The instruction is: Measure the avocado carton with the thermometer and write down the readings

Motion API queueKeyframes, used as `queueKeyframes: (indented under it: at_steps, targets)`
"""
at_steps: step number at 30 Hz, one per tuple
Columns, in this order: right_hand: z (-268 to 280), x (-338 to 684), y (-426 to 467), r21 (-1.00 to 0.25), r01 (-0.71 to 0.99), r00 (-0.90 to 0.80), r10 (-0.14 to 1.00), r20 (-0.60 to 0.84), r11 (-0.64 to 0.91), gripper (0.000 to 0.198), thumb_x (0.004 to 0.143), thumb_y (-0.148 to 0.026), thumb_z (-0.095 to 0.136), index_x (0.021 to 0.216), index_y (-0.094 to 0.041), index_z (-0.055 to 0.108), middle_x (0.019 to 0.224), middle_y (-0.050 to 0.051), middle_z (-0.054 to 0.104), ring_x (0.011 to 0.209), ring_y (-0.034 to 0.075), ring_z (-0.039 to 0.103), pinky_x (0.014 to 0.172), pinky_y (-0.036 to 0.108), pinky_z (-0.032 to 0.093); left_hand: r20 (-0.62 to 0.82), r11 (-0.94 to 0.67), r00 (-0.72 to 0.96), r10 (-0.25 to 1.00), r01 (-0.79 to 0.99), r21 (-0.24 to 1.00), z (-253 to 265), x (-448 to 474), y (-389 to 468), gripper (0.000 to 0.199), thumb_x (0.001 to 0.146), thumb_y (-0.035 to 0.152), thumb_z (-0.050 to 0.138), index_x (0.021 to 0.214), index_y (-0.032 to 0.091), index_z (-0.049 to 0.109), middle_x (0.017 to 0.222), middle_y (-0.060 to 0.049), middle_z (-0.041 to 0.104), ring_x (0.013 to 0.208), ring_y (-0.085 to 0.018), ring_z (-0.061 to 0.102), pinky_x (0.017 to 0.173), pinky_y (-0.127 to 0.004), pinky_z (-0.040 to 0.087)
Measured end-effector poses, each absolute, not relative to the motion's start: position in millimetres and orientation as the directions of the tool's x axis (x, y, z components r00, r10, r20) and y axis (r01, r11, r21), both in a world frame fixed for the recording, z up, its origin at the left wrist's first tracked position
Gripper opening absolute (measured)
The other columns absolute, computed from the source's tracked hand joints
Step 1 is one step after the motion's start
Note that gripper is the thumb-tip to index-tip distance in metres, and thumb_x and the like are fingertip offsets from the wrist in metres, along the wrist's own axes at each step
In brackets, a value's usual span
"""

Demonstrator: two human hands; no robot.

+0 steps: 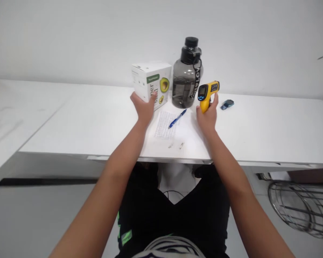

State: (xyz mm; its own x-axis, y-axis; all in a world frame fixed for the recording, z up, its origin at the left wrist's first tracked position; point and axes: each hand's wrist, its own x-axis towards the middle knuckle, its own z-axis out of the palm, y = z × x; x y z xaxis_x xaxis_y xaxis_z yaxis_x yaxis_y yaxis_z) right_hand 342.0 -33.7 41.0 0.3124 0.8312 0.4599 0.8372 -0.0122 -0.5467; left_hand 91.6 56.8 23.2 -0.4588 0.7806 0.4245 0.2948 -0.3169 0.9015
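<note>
My left hand (145,107) grips the lower front corner of a white box (141,80) with avocado pictures on its side; the box looks slightly tilted. In my right hand (207,116) is a yellow and black infrared thermometer (210,91), its small screen and buttons facing me. Between the two stands a large grey see-through water bottle (183,80) with a black lid and a strap, partly filled. A blue pen (177,119) rests on a sheet of paper (191,139) with writing on it, between my forearms.
A small blue-green object (227,104) lies right of the thermometer, its kind unclear. The white table (271,129) meets the wall behind. Below at the right is a wire basket (304,208). A seam (43,125) crosses the tabletop at the left.
</note>
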Motion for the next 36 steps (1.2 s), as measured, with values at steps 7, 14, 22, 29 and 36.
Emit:
queueKeyframes:
  at_steps: [7,14,22,29,36]
  targets:
    - [48,355,-35,-0.391,0.856,0.443,0.87,0.218,-0.338,0.052,0.094,-0.043,0.057,0.142,-0.023,0.053,0.118,0.015,0.07,0.107,0.034,0.062,0.09,0.046,0.047,0.376,-0.29,-0.424,0.824,0.255,0.922,26,92,49,0.079,0.073,0.06,0.085,0.13,0.024,0.045,0.139,-0.013,0.045,0.143,-0.031,0.045,0.12,-0.046,0.039]
    - [38,360,-30,-0.31,0.881,0.442,0.855,0.271,-0.357,0.043,0.092,-0.041,0.058,0.129,-0.019,0.061,0.122,0.02,0.064,0.114,0.036,0.053,0.092,0.051,0.042,0.357,-0.263,-0.421,0.834,0.267,0.927,28,93,48,0.079,0.072,0.058,0.086,0.13,0.025,0.043,0.138,-0.013,0.045,0.143,-0.032,0.044,0.121,-0.048,0.038]
    - [35,334,-40,-0.216,0.931,-0.188,0.895,0.405,0.294,0.033,0.1,-0.03,0.046,0.119,-0.019,0.07,0.098,0.015,0.074,0.092,0.03,0.064,0.079,0.04,0.047,0.316,-0.22,-0.42,0.851,0.261,0.94,29,95,47,0.077,0.072,0.054,0.087,0.126,0.025,0.041,0.136,-0.014,0.043,0.142,-0.033,0.044,0.121,-0.05,0.04]
    - [35,310,-48,-0.112,0.92,-0.358,0.921,0.153,0.376,0.037,0.103,-0.02,0.043,0.131,-0.02,0.067,0.113,0.015,0.076,0.093,0.027,0.071,0.073,0.034,0.047,0.293,-0.199,-0.401,0.868,0.26,0.945,30,95,46,0.076,0.073,0.055,0.086,0.124,0.024,0.039,0.134,-0.014,0.042,0.141,-0.034,0.045,0.118,-0.051,0.042]
    - [37,317,-46,-0.543,0.752,-0.126,0.891,0.437,0.373,0.033,0.101,-0.037,0.044,0.123,-0.02,0.06,0.097,0.01,0.076,0.079,0.023,0.069,0.07,0.033,0.049,0.291,-0.192,-0.418,0.86,0.264,0.945,32,95,44,0.075,0.071,0.053,0.087,0.122,0.024,0.04,0.132,-0.014,0.043,0.14,-0.035,0.046,0.118,-0.051,0.041]
